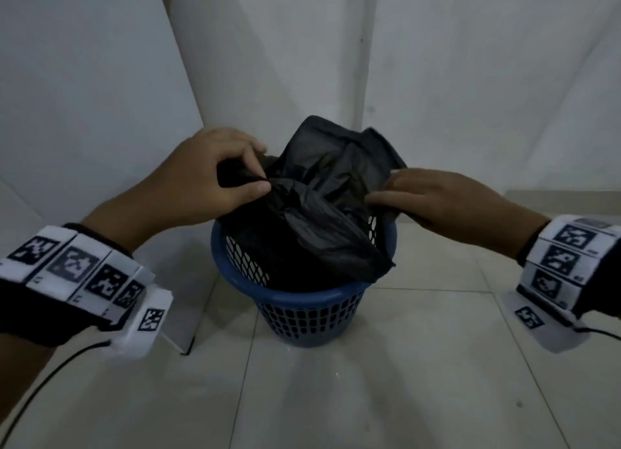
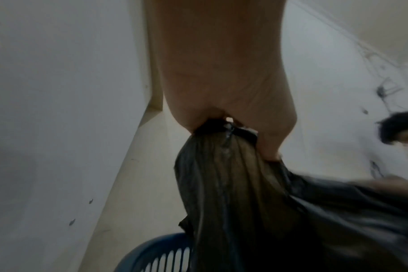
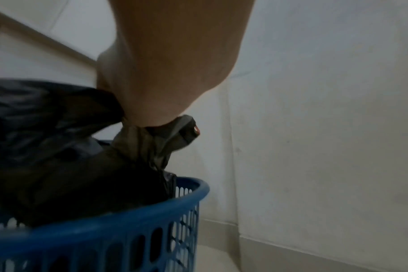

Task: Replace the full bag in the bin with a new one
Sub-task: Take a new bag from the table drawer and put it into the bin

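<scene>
Both hands (image 1: 215, 169) on unlabelled bag (image 1: 319, 193)

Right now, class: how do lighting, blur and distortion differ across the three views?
Head view: dim, wide-angle bending of the walls, black bin bag detail murky. Left wrist view: left hand soft, bag streaked. Right wrist view: right hand blurred, blue basket bin sharper.

Pale tiled floor (image 1: 403, 381) filling the lower frame, carrying a blue slotted bin (image 1: 304, 309) at centre (tucked into the wall corner).

White walls (image 1: 100, 62) meet at corner; pale tiled floor (image 1: 420, 364); white board (image 1: 183, 327) leaning left.
</scene>
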Demonstrator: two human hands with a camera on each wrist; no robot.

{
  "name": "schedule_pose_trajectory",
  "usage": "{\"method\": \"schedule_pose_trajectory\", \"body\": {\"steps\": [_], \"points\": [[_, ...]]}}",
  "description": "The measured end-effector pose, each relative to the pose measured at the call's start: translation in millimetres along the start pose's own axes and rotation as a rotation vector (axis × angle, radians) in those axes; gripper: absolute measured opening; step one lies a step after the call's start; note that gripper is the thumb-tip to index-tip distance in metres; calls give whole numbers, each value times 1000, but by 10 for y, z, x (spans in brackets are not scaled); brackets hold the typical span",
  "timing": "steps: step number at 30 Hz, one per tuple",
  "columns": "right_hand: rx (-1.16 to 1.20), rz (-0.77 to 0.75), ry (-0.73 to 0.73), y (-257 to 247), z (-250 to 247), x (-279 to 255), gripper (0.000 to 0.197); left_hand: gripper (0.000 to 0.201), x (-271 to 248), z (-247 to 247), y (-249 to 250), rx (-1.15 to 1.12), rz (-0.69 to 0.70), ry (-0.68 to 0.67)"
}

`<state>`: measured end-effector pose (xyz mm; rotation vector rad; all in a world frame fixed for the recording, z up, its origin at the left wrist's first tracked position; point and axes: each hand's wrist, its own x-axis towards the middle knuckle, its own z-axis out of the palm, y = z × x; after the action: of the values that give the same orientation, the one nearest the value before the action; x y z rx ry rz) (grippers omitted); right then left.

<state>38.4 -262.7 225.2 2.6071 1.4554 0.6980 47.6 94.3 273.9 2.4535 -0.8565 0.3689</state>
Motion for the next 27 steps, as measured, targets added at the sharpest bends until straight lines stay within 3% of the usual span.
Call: {"method": "schedule_pose_trajectory", "body": {"steps": [2,4,6,9,11,14,18,21,24,27], "points": [[-22,-119,16,-7,-9,-120,41,17,-130,46,43,-137,-11,-38],[2,-205,60,-67,-3,-195,33,33,-274,123,40,-55,72,-69],[8,-296,87,-163,25,-235,32,43,-397,241,39,115,227,-116],[24,-416,20,-287,143,-321,24,31,-611,427,120,354,552,-190],[17,-445,-57,-324,267,-421,24,20,-786,537,127,384,699,-237],[41,-383,-130,-337,439,-536,23,25,-968,652,-5,379,752,-280],[90,-247,-162,-386,582,-633,13,24,-1172,798,-225,383,713,-401],[114,-157,-178,-460,679,-676,13,22,-1322,910,-297,306,528,-448],[273,49,-142,-529,693,-674,11,11,-1363,931,-291,158,266,-271],[567,381,-49,-547,630,-627,13,18,-1325,934,-279,-32,-74,13]]}}
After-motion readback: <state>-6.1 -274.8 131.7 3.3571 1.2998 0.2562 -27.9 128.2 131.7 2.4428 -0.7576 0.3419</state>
